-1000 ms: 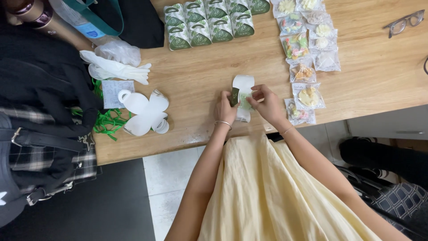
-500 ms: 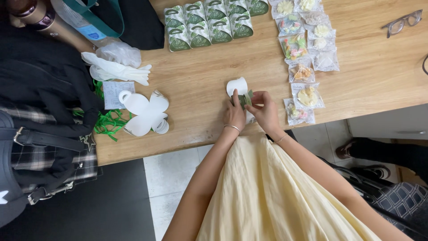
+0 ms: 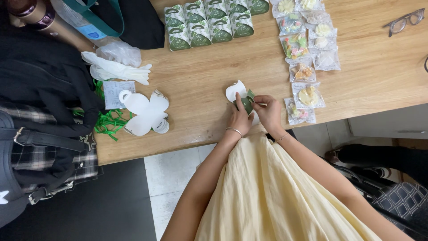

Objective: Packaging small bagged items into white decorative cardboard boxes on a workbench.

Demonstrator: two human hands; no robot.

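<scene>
Nearest the camera: pale yellow skirt (image 3: 276, 196) over the lap, both forearms reaching forward to the near edge of the wooden table (image 3: 379, 76).

At the table's near edge, centre: left hand (image 3: 240, 119) and right hand (image 3: 269, 114) closed together on one small card box (image 3: 246, 101), green outside, white inside, partly folded. Left hand pinching the box's near-left side, thumb up along it. Right hand gripping the right side, fingers curled in over the top. Both grips narrow and holding the box; neither hand free. Box between the two hands and just beyond the fingertips, resting low over the table; contact with the wood cannot be told. White rounded flap sticking out far-left from the grip, so the long axis runs near-right to far-left. Left hand nearer to that loose flap; right hand nearer to the green body.

Left of the hands, well apart: stack of flat white box blanks (image 3: 143, 112), green ribbon (image 3: 107, 121) beside it, and white gloves (image 3: 115, 69) further off.

Right of the hands, just beside: column of clear sweet packets (image 3: 307, 67) running away to the far edge.

Far centre: rows of finished green boxes (image 3: 209, 22), upright and touching. Far right: glasses (image 3: 405, 21). Far left: dark bags (image 3: 44, 89) on the table.
</scene>
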